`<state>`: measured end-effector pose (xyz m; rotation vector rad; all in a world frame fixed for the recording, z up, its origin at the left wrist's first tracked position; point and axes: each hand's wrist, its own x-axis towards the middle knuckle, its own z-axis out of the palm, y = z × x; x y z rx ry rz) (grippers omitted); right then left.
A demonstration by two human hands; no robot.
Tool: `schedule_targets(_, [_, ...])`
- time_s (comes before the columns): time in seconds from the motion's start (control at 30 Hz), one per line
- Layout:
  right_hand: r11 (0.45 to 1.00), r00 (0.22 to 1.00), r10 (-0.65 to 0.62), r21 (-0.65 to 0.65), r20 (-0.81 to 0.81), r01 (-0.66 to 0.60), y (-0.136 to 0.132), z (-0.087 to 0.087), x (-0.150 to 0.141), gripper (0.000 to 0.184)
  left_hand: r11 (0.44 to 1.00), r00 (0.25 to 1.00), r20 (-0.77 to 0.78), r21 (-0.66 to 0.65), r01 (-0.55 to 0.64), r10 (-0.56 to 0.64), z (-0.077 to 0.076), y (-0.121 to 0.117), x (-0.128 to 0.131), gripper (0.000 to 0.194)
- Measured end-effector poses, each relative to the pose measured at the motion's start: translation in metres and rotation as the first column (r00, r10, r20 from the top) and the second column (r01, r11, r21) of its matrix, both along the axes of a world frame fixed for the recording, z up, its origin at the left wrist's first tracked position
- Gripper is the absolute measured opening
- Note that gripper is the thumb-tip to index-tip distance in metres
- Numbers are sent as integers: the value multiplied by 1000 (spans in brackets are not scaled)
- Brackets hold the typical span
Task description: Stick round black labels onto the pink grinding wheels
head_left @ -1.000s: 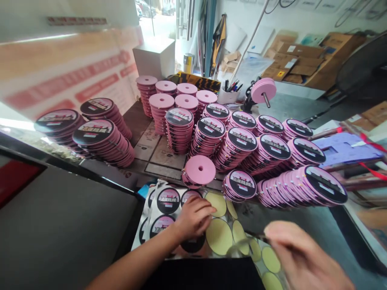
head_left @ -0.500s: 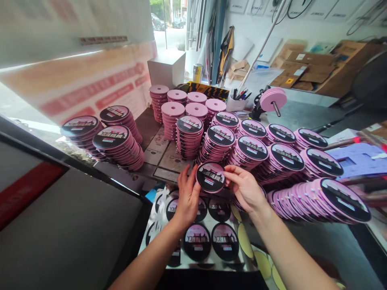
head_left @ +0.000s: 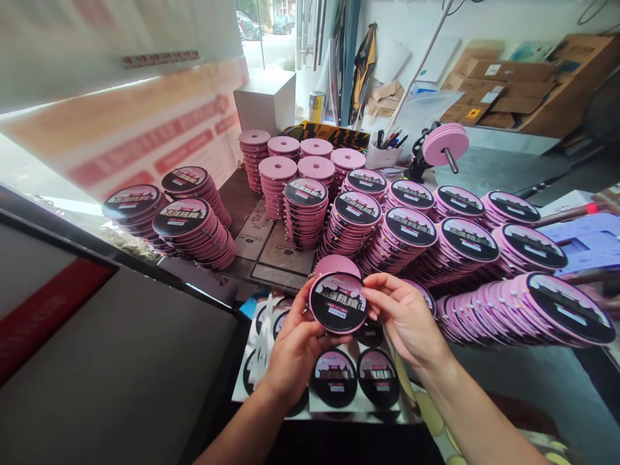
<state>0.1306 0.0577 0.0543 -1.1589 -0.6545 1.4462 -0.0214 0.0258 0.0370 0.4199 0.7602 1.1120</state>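
My left hand (head_left: 296, 342) clamps labelled disc (head_left: 338, 303) from below; right hand (head_left: 409, 316) pinches its rim. Uneven squeeze could drop disc onto label sheet (head_left: 357, 407) beneath fingers.

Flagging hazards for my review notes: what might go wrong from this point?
The leaning stack of labelled discs at the right could slide if the right forearm brushes it.

The left hand and right hand hold the labelled disc above the sticker sheets; a loosened grip might drop it onto them.
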Motion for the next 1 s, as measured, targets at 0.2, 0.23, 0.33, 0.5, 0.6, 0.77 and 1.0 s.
schedule_targets(0.2, [999, 998, -37, 15, 49, 36, -3, 2, -1, 25, 1000, 1000, 8, 10, 19, -19, -2, -2, -1, 72])
schedule_targets(0.23, [999, 998, -38, 13, 53, 38, -4, 3, -1, 25, 1000, 1000, -1, 8, 18, -18, -1, -3, -1, 72])
schedule_targets(0.33, [999, 998, -31, 11, 63, 31, -4, 3, -1, 25, 1000, 1000, -17, 12, 20, -19, 0, -3, -2, 71])
schedule_targets(0.5, [999, 996, -33, 22, 78, 31, -6, 1, 0, 24, 999, 999, -18, 33, 30, -29, -2, -4, -3, 66])
schedule_targets(0.6, [999, 996, -41, 21, 79, 40, -6, 1, 0, 25, 999, 999, -29, 29, 29, -28, -4, -3, -2, 66])
schedule_targets(0.77, [999, 995, -40, 21, 92, 38, -6, 0, 0, 24, 998, 999, -37, 55, 31, -29, -5, -3, -1, 62])
schedule_targets(1.0, [999, 996, -40, 25, 85, 38, -7, 0, 0, 24, 997, 999, -43, 65, 31, -28, -7, -4, -1, 66])
